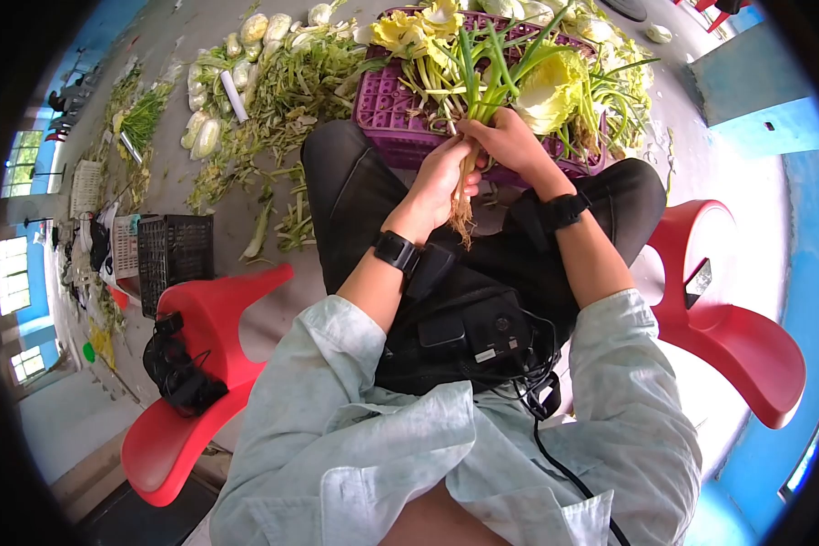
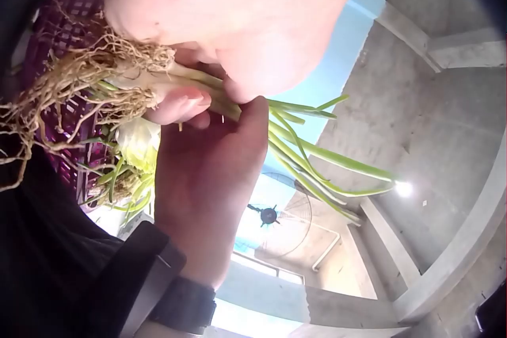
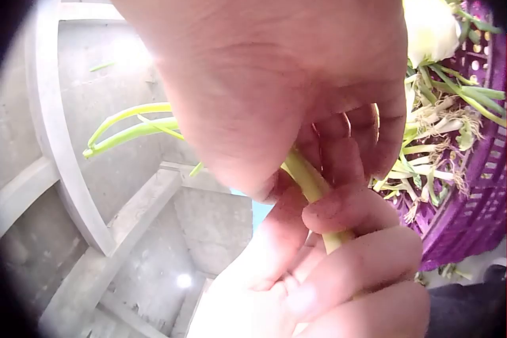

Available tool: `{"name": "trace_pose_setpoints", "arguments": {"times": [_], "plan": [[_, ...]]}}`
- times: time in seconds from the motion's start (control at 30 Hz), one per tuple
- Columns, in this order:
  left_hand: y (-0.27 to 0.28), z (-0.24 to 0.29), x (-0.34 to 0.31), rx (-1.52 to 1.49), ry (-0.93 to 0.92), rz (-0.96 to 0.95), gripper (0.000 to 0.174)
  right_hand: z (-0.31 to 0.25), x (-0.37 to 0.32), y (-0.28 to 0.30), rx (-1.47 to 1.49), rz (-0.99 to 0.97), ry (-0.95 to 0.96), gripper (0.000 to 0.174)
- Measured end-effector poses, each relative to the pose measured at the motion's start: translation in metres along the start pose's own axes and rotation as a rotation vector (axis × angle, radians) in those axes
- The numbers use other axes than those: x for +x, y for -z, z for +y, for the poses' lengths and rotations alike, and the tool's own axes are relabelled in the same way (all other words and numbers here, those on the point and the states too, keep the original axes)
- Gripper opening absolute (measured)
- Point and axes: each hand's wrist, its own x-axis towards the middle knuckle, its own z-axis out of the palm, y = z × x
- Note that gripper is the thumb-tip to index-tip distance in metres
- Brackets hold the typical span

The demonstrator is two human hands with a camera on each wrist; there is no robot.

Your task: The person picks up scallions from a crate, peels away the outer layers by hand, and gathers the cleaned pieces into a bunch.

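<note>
A small bunch of green onions (image 1: 493,86) is held over the lap, its leaves pointing away and its shaggy brown roots (image 1: 462,223) hanging toward the body. The left hand (image 1: 441,182) grips the white stems just above the roots. Slightly farther up, the right hand (image 1: 510,144) has its fingers curled round the stalks, close against the left. In the left wrist view the roots (image 2: 87,96) spread out beside the left hand (image 2: 230,21). The right wrist view shows a pale stalk (image 3: 310,183) passing between the two hands, partly hidden by the fingers.
A purple crate (image 1: 382,109) beyond the knees bears loose green onions and yellow cabbage leaves (image 1: 555,91). Leaf scraps (image 1: 309,77) and several cabbages (image 1: 206,138) litter the floor at left. Red chairs (image 1: 200,337) and a black crate (image 1: 177,246) stand at the sides.
</note>
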Motion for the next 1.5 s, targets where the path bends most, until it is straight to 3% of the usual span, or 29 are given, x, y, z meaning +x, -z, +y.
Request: {"name": "trace_pose_setpoints", "arguments": {"times": [0.2, 0.5, 0.7, 1.0, 1.5], "plan": [[0.006, -0.003, 0.007, -0.124, 0.053, 0.012, 0.03, 0.005, 0.002, -0.002, -0.034, 0.034, 0.015, 0.037], [0.003, -0.002, 0.003, -0.07, 0.025, 0.027, 0.027, -0.002, -0.003, -0.002, -0.183, 0.099, 0.111, 0.039], [0.006, -0.005, 0.005, -0.113, 0.02, -0.001, 0.024, 0.001, -0.001, 0.0, -0.144, 0.118, 0.019, 0.047], [0.005, -0.004, 0.004, -0.107, 0.008, 0.01, 0.02, -0.005, -0.003, -0.001, -0.17, 0.112, -0.012, 0.033], [0.005, -0.007, 0.007, -0.066, -0.052, 0.016, 0.019, -0.005, -0.004, 0.0, -0.122, 0.092, -0.034, 0.029]]}}
